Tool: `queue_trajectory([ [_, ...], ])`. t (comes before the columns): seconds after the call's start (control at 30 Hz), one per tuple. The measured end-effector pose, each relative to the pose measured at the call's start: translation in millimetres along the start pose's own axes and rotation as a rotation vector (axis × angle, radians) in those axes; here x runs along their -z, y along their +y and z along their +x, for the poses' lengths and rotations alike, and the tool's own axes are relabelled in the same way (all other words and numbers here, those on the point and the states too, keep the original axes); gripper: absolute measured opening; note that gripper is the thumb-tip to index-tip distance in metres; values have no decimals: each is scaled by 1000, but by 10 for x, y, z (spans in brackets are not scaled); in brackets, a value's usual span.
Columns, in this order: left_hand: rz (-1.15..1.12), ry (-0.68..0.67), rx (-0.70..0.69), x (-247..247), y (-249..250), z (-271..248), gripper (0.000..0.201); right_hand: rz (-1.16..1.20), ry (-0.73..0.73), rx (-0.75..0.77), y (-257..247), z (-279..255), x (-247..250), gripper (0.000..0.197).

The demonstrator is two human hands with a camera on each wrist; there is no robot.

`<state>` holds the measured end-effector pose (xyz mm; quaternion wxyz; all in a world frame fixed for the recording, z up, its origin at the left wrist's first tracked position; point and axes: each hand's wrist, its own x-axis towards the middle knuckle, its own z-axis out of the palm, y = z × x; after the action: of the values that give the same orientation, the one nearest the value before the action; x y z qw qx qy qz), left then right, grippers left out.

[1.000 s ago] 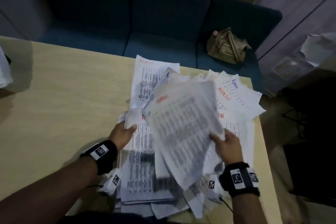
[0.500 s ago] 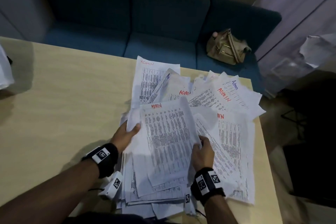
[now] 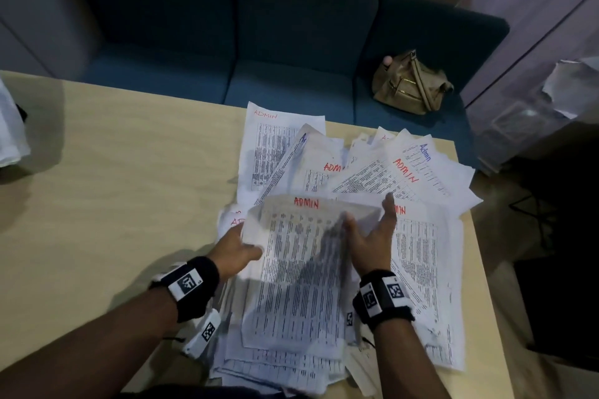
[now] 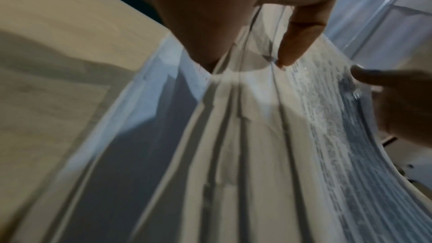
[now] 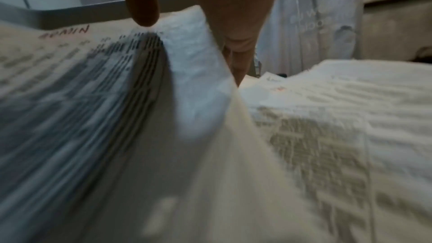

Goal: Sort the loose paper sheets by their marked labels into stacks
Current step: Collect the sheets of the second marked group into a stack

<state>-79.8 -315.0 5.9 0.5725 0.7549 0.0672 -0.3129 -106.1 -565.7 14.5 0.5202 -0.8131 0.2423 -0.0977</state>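
a second ago my right hand was swinging a printed sheet through the air from the right side; half a second ago it had landed on the near pile and i was patting its right edge. now that top sheet, marked admin in red at its far edge, lies on the near pile at the near right part of the bench, and my right hand has slid further up along its right edge, fingers straight and spread, pressing the edge in. the sheet is blurred and a little humped there, so it looks not quite settled.

my left hand has stayed at the left edge of the same pile. the left wrist view shows my thumb on one side of the paper edges and a finger on the other, so i take it that hand is pinching the pile's left side, though the blur leaves some doubt.

what this means: one more admin sheet has joined the pile, and i am squaring it between both hands. the scattered sheets fanned out beyond it, toward the far right, are also marked admin in red or blue and still lie loose, so most of the sorting seems to be ahead.
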Motion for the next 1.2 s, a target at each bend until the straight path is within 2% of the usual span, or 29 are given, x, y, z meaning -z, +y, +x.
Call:
queue_trajectory([
  [0.07, -5, -54, -13, 3, -45, 3, 43, -135, -67, 116, -50, 75, -25, 75],
  [0.17, -48, -103, -58, 16, -89, 18, 66, -337, -255, 76, -94, 80, -131, 46],
  [0.27, -1, -152, -179, -6, -20, 40, 72, -367, -336, -6, -69, -42, -221, 39],
  [0.37, 109, -146, -238, -27, 41, 74, 67, -398, -389, 4, 2, -136, -275, 36],
  [0.43, 158, -126, -230, -42, 5, 112, 58, -377, -352, 7, 66, -143, -222, 34],
  [0.5, 179, -74, -212, -49, -5, 101, 48, -388, -164, -51, 161, -110, -69, 33],
  [0.57, 193, -62, -131, -34, -74, 68, 51, -535, 24, -179, 301, -81, 157, 39],
  [0.63, 204, -110, -57, -17, -220, 60, 52, -702, -10, -323, 435, -92, 351, 60],
  [0.7, 223, -143, -35, 7, -342, 48, 35, -805, -116, -388, 542, -111, 470, 75],
  [0.73, 232, -158, -48, 14, -366, 39, 28, -802, -128, -400, 580, -103, 510, 76],
  [0.8, 215, -173, -83, 9, -385, 23, 13, -668, -97, -436, 593, -78, 588, 66],
  [0.87, 195, -161, -79, 20, -416, 15, 10, -499, -20, -420, 558, -65, 664, 49],
  [0.93, 167, -126, -66, 40, -441, -1, 9, -496, 69, -362, 487, -72, 729, 37],
  [1.03, 136, -141, -111, 70, -397, -50, 15, -552, 168, -327, 396, -63, 818, 26],
  [1.1, 142, -176, -143, 93, -373, -57, 16, -519, 146, -354, 347, -27, 844, 14],
  [1.2, 118, -140, -134, 96, -379, -51, 10, -376, -14, -358, 316, 12, 736, 11],
])
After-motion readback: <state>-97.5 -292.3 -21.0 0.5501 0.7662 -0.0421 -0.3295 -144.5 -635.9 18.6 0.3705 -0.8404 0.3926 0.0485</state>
